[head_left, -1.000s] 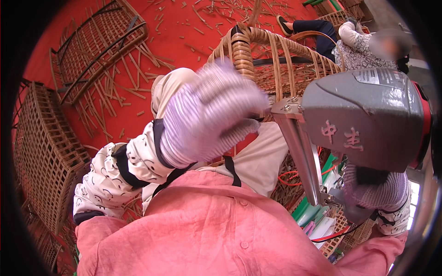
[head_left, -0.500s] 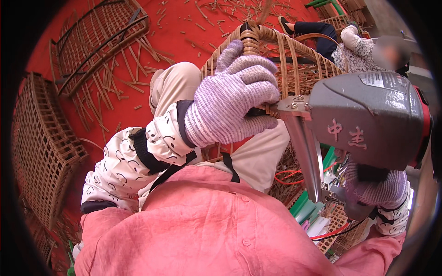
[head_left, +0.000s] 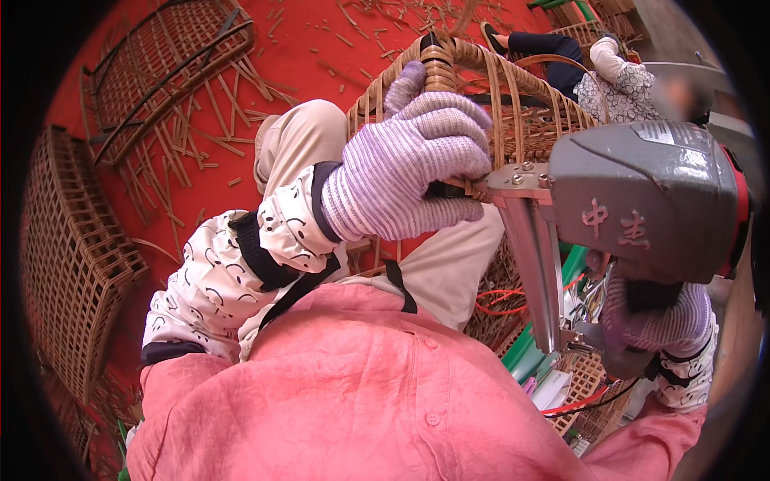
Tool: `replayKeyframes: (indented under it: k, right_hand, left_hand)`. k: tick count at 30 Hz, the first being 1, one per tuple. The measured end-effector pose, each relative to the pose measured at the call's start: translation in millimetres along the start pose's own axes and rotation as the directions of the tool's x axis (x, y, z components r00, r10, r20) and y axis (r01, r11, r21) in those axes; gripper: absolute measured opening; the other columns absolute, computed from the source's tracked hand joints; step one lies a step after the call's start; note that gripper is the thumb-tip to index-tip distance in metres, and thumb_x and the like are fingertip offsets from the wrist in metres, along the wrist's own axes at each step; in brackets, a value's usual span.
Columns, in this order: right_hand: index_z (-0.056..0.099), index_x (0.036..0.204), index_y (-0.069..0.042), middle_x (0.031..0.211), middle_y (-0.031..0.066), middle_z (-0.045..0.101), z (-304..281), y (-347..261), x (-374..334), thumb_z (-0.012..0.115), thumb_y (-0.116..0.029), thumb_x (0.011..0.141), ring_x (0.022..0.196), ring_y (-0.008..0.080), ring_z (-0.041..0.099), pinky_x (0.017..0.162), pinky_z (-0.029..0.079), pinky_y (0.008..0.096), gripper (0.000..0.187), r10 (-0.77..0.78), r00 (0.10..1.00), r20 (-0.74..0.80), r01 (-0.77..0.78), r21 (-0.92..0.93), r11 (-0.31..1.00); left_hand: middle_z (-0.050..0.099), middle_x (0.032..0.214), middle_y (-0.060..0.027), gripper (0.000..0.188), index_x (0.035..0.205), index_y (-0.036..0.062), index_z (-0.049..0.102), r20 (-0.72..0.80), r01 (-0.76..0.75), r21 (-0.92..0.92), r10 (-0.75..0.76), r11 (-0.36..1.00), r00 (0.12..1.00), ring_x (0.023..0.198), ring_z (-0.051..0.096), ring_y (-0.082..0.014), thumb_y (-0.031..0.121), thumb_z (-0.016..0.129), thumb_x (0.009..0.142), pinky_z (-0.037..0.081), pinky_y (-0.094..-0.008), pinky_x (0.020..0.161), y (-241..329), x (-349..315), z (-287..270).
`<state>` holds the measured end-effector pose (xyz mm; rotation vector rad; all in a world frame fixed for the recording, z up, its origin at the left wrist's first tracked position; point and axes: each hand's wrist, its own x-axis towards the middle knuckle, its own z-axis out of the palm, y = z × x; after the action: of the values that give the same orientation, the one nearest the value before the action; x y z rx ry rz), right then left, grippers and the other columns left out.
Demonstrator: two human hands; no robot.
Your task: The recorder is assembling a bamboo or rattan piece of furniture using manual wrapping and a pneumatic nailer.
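Observation:
My left hand (head_left: 413, 164), in a purple-and-white striped knit glove, is closed around the rim of a woven wicker basket (head_left: 501, 88). Its thumb points up beside a wrapped part of the rim. My right hand (head_left: 678, 321), gloved alike, grips the handle of a grey nail gun (head_left: 642, 200) with a red end cap. The gun's long silver magazine (head_left: 533, 272) slants down toward my lap. Its metal nose meets the basket rim right beside my left fingertips; the exact contact spot is hidden behind them.
Wicker panels (head_left: 172, 68) and a lattice basket (head_left: 76, 248) lie to the left on a red floor (head_left: 321, 48) strewn with cane offcuts. Another person (head_left: 618, 80) sits at the far right. Below the gun are a green frame (head_left: 533, 353) and a red hose (head_left: 577, 406).
The view has shifted slightly. The nail gun sits a little farther right in the picture, its nose still at the rim. Both hands keep their grips.

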<state>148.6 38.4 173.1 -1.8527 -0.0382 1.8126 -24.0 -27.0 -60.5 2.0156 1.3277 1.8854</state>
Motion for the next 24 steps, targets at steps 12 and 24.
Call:
replayKeyframes:
  k: [12, 24]
  right_hand:
    - [0.045, 0.116, 0.003, 0.108, 0.0125, 0.056, 27, 14, -9, 0.033, -0.006, 0.092, 0.102, 0.0161, 0.057, 0.082, 0.052, 0.0259, 0.028, -0.103, 0.937, -0.334, 0.156, 0.138, 0.978]
    - [0.059, 0.084, 0.0, 0.064, 0.0041, 0.056, -66, -13, 19, 0.065, -0.002, 0.066, 0.053, 0.0126, 0.054, 0.048, 0.044, 0.0269, 0.019, -0.314, 0.766, 0.56, 0.507, -0.828, -0.24]
  left_hand:
    - [0.056, 0.093, -0.0027, 0.037, 0.086, 0.0127, 0.059, -0.004, -0.011, 0.036, 0.012, 0.999, 1.0, 0.106, 0.052, -0.0237, 0.025, 0.078, 0.058, 0.02, -0.0534, 0.103, -3, -2, 0]
    - [0.061, 0.095, 0.0006, 0.038, 0.092, 0.0148, 0.061, 0.143, -0.019, 0.214, -0.012, 0.977, 0.99, 0.11, 0.053, -0.0221, 0.032, 0.08, 0.063, 0.019, -0.0497, 0.107, 2, 4, -14]
